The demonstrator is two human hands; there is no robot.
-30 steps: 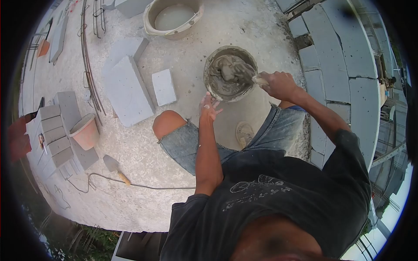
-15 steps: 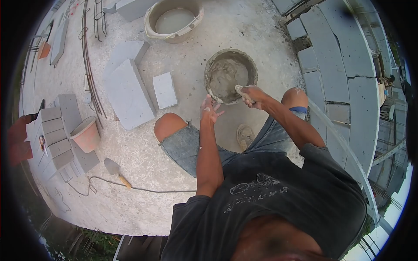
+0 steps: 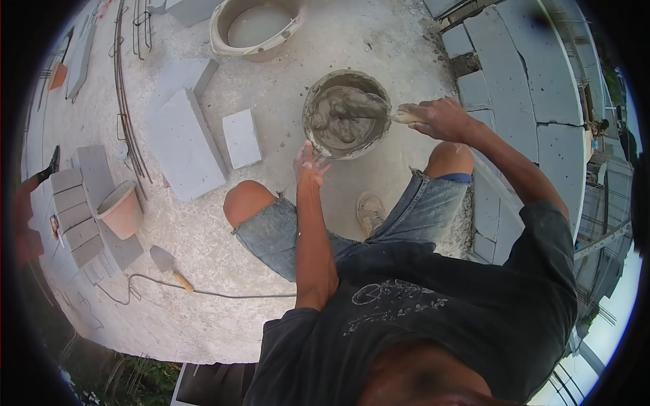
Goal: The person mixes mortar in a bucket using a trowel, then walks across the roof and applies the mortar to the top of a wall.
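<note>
A round bucket (image 3: 308, 135) of wet grey mortar (image 3: 338, 118) stands on the floor in front of me. My right hand (image 3: 437, 120) is closed around the pale handle of a trowel (image 3: 406, 116) at the bucket's right rim. The trowel's working end is in the bucket, coated or covered by mortar, so its shape is hard to make out. At the bucket's near left side is my left hand (image 3: 311, 166), its fingers apart and one fingertip at the rim. It grips nothing visible.
A larger tub (image 3: 217, 37) of cloudy liquid stands behind. Pale blocks (image 3: 186, 145) lie left, one small block (image 3: 242, 139) nearest. Farther left are an orange bucket (image 3: 122, 211), another trowel (image 3: 162, 258), a cable (image 3: 230, 296) and rebar (image 3: 120, 88). A block wall (image 3: 508, 81) runs along the right.
My right hand has swung right and outward with the trowel, from the near rim to the right side. The mortar has been heaped and reshaped. My left hand stays by the rim.
</note>
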